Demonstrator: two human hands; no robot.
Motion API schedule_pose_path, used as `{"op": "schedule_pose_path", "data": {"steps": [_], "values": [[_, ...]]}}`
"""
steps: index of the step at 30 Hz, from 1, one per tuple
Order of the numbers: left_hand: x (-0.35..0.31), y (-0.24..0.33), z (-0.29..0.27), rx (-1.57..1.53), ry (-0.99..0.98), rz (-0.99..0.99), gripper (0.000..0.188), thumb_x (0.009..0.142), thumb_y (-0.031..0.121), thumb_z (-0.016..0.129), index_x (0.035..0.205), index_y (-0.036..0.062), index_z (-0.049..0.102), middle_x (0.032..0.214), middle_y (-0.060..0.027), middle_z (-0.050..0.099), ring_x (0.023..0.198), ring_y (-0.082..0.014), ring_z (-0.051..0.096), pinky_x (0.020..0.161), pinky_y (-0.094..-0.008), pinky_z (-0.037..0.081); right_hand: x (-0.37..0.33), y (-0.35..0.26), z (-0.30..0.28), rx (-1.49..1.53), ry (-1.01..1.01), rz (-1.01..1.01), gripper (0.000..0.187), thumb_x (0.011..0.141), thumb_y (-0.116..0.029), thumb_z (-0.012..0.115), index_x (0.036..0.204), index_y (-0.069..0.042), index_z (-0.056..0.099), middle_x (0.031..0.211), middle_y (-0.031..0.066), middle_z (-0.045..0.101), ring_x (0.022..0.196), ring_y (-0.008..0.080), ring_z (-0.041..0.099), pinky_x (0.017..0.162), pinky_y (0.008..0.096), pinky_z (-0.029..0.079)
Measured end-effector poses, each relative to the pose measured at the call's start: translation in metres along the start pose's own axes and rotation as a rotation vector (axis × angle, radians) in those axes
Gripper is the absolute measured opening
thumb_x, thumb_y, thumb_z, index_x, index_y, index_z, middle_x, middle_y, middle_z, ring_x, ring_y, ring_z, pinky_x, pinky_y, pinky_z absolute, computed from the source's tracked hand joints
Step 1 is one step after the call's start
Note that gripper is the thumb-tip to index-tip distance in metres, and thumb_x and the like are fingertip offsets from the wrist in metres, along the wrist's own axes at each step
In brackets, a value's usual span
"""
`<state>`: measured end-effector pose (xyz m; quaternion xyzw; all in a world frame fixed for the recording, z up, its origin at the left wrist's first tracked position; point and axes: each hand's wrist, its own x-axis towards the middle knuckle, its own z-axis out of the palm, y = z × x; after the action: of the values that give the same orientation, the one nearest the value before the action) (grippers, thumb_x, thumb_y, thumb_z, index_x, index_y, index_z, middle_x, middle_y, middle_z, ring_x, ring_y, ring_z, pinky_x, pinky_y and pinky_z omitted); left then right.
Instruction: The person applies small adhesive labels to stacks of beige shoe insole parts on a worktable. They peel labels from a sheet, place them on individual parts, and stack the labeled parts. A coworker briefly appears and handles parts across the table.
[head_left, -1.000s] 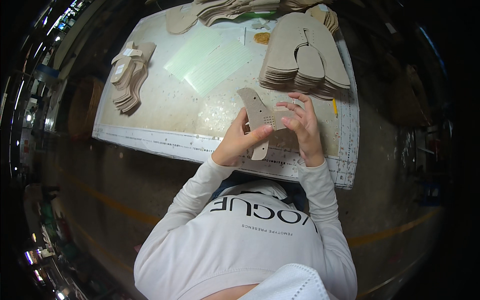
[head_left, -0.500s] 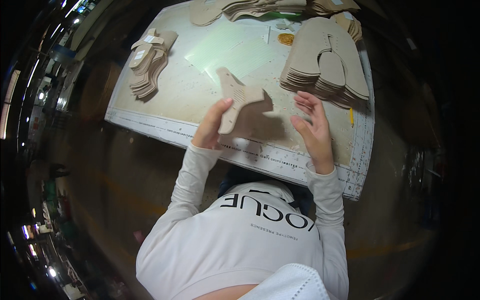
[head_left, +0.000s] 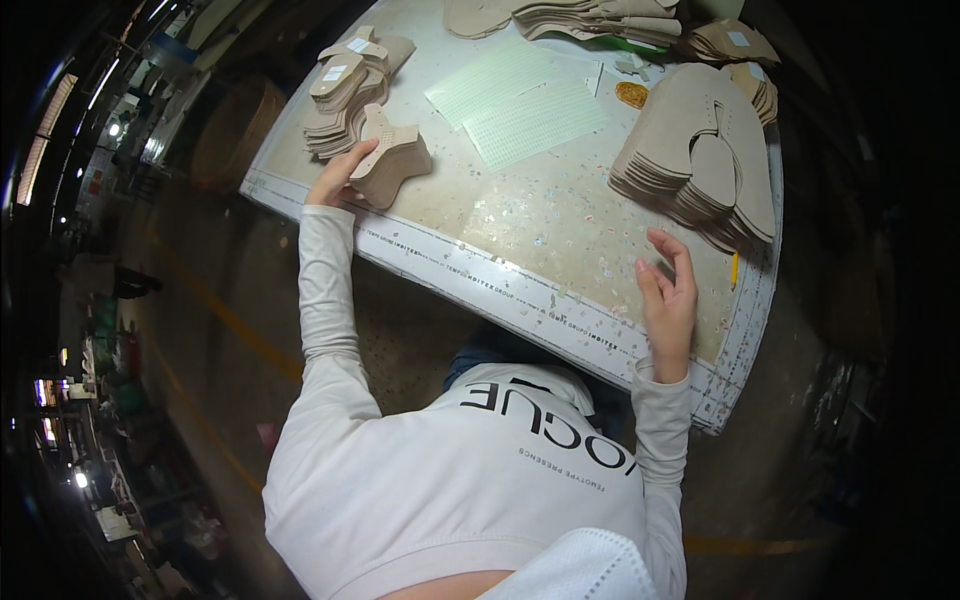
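Note:
My left hand grips the near end of a thick stack of beige Y-shaped cut pieces, its thumb over the top piece and its fingers hidden below. Tiny holes dot that top piece. The stack is at the table's left side, close in front of another pile of beige pieces with white labels; whether the two touch I cannot tell. Over the right part of the table, my right hand is empty, thumb and index finger apart and curved. Nearest to it are a yellow pencil and a pile of large curved beige pieces.
Pale green patterned sheets lie mid-table, with a round orange-brown object to their right. More beige piles line the far edge. Small scraps speckle the table, which has a white printed border along its near edge.
My left hand has carried the Y-shaped pieces leftward, from mid-table to beside the labelled pile. My right hand stays empty on the right. The whole view has shifted somewhat.

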<state>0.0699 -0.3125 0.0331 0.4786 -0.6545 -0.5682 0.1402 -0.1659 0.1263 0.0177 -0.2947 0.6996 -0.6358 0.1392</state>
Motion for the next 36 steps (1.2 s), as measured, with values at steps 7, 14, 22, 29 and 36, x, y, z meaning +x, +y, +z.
{"op": "schedule_pose_path", "data": {"steps": [7, 14, 22, 29, 36], "values": [[-0.024, 0.037, 0.018, 0.374, 0.377, 0.554, 0.051, 0.088, 0.040, 0.074, 0.120, 0.0018, 0.068, 0.110, -0.0087, 0.071, 0.095, -0.0180, 0.068, 0.084, -0.0308, 0.053, -0.001, 0.000, 0.001, 0.002, -0.017, -0.001, 0.035, 0.090, -0.009, 0.066, 0.124, -0.006, 0.059, 0.126, 0.0077, 0.058, 0.121, 0.0203, 0.054, 0.095, 0.0356, 0.048], [-0.103, 0.077, 0.197, -0.719, -0.652, 0.111, 0.050, 0.097, 0.022, 0.057, 0.137, -0.0054, 0.047, 0.137, -0.0227, 0.054, 0.129, -0.0273, 0.053, 0.111, -0.0406, 0.042, -0.001, 0.005, -0.006, 0.024, -0.017, -0.043, 0.031, 0.090, -0.009, 0.066, 0.121, -0.005, 0.061, 0.124, 0.0067, 0.059, 0.118, 0.0192, 0.056, 0.093, 0.0339, 0.049], [-0.129, 0.063, 0.357, -1.017, -0.587, -0.409, 0.047, 0.084, 0.026, 0.074, 0.109, -0.0055, 0.051, 0.106, -0.0160, 0.056, 0.103, -0.0270, 0.058, 0.104, -0.0369, 0.048, -0.011, 0.020, -0.020, 0.147, 0.201, -0.064, 0.025, 0.094, -0.002, 0.061, 0.118, 0.000, 0.060, 0.122, 0.0078, 0.060, 0.114, 0.0151, 0.058, 0.090, 0.0267, 0.050], [-0.126, 0.079, 0.409, -1.141, -0.468, -0.325, 0.046, 0.076, 0.041, 0.082, 0.090, 0.0101, 0.050, 0.066, 0.0008, 0.037, 0.057, -0.0108, 0.037, 0.059, -0.0223, 0.039, -0.023, 0.025, -0.024, 0.163, 0.225, -0.011, 0.026, 0.095, 0.002, 0.057, 0.121, 0.002, 0.058, 0.121, 0.0089, 0.062, 0.114, 0.0133, 0.058, 0.093, 0.0240, 0.047], [-0.127, 0.094, 0.427, -0.791, -0.348, -0.329, 0.079, 0.070, 0.046, 0.084, 0.131, 0.0133, 0.047, 0.125, -0.0060, 0.046, 0.112, -0.0170, 0.041, 0.087, -0.0310, 0.037, -0.027, 0.031, -0.021, 0.164, 0.312, -0.122, 0.027, 0.091, 0.002, 0.058, 0.118, 0.001, 0.060, 0.114, 0.0098, 0.067, 0.102, 0.0169, 0.066, 0.087, 0.0286, 0.052]]}}
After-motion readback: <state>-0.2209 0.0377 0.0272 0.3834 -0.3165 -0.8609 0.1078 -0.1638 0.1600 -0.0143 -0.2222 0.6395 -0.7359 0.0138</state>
